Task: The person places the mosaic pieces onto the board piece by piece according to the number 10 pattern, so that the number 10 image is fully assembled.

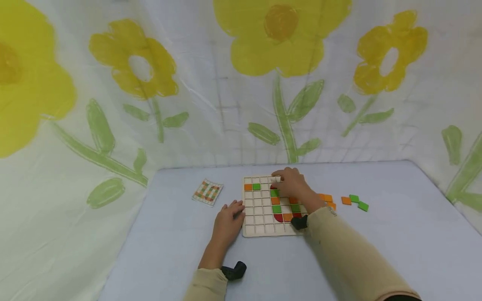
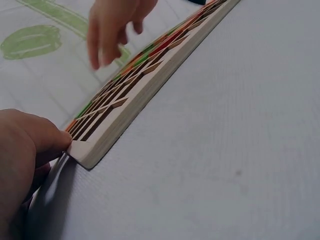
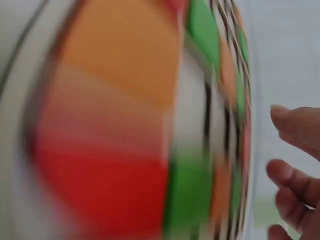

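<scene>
We can read no words, brands, numbers or signs in any of the three views. On the small printed card we make out only a coloured grid, too small in the head view for us to tell whether any lettering stands on it.

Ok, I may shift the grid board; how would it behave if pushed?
The grid board looks stiff, with a thick, straight edge. Lying flat, it should slide rather than tip. Tiles in its cells may ride along.
</scene>
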`<state>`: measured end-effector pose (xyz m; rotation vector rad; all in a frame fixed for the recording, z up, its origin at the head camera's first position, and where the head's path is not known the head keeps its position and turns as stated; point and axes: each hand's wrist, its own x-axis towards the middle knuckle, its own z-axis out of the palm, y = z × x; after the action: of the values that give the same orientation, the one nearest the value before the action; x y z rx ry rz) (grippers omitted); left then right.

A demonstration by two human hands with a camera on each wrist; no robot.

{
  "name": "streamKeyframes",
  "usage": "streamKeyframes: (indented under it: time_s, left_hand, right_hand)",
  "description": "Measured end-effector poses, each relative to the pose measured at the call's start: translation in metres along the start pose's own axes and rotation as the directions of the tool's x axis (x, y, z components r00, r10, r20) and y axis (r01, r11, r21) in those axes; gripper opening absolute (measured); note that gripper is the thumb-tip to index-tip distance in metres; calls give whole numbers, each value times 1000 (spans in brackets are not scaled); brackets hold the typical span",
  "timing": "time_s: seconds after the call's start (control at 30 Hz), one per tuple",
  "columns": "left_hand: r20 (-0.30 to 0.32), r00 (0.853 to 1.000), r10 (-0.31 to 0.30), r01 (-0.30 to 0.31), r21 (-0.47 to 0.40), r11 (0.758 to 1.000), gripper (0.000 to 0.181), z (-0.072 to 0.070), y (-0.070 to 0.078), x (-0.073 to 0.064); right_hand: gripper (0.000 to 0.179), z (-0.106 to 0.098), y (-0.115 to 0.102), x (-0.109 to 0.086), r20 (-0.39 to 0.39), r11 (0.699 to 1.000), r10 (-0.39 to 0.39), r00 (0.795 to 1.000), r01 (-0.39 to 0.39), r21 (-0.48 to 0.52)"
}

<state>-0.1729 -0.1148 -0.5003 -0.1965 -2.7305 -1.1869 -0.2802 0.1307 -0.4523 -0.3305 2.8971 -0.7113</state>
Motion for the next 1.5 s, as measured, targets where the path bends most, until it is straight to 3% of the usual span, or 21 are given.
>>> streamKeyframes:
  time_s: [0.23, 0.47, 0.67, 1.07, 1.5]
  left_hand:
    - [-42, 999, -6, 7, 22, 1000, 25, -9, -8, 2]
    - [-46, 999, -26, 26, 12, 1000, 27, -13, -11, -1]
    - [-46, 998, -32, 33, 10, 999, 27, -10, -13, 0]
    - [-12, 999, -50, 50, 13, 999, 26, -8, -11, 3]
    - [-6, 1000, -18, 18, -7, 1000, 26, 6, -3, 3]
  right_hand:
    - [44, -37, 63, -31, -11, 989, 81, 997, -80, 122]
    - [59, -43, 99, -50, 69, 990, 108, 992, -114, 88]
    - [67, -36, 109, -52, 99, 990, 54, 994, -66, 123]
    - [53, -27, 128, -59, 71, 949, 107, 992, -124, 290]
    - [50, -27, 137, -73, 36, 943, 153, 988, -157, 293]
